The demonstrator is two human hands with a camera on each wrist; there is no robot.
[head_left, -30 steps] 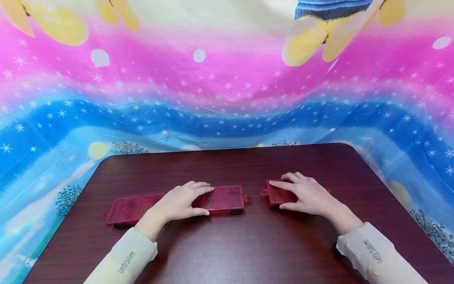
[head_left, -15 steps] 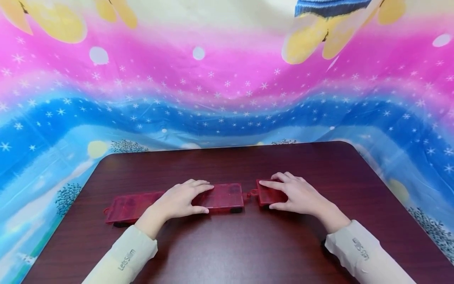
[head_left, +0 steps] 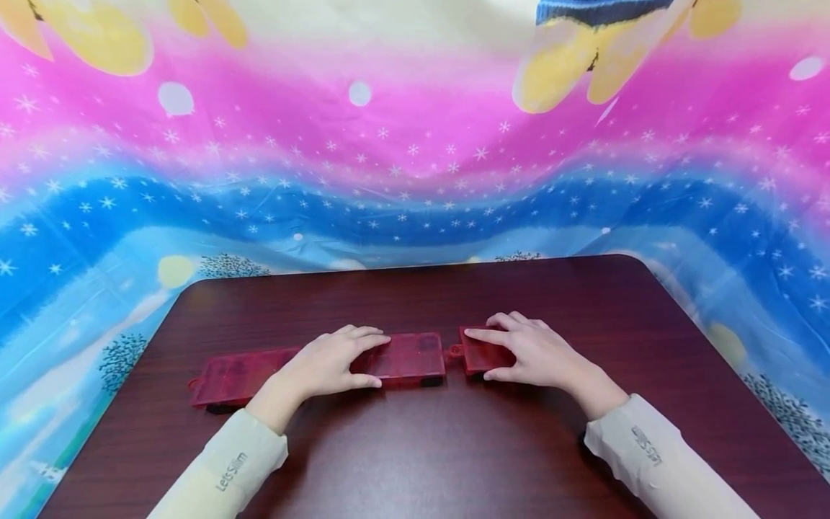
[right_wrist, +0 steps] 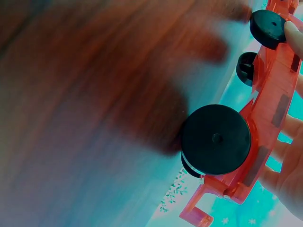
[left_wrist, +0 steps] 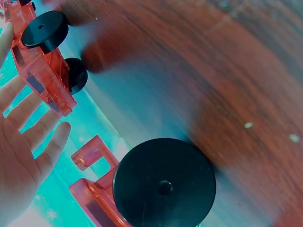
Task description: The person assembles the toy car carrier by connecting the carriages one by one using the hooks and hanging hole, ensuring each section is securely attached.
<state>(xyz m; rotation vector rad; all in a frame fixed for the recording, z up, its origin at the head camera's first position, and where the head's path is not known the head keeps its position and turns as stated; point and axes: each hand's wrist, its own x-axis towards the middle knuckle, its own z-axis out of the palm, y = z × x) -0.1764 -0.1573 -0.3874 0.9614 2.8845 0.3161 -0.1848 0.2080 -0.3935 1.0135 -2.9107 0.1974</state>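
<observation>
Red see-through toy wagons with black wheels stand in a row on the brown table. My left hand (head_left: 327,364) grips the middle wagon (head_left: 418,355), thumb on its near side and fingers on the far side. The right wagon (head_left: 476,357) is held the same way by my right hand (head_left: 541,353), which covers most of it. Between these two, the right wagon's ring (head_left: 456,350) overlaps the middle wagon's end hook. The left wagon (head_left: 227,378) stands at the left, its right end hidden by my left hand. Underneath, a wheel (right_wrist: 216,139) shows in the right wrist view.
The dark wood table (head_left: 415,447) has rounded far corners. Behind it and along its sides hangs a colourful cloth (head_left: 415,187) with snowflakes. In the left wrist view, a large black wheel (left_wrist: 163,184) of another wagon is close to the camera.
My right hand has slid the right wagon leftward, closing the gap until its ring overlaps the middle wagon's hook. My left hand stays on the middle wagon.
</observation>
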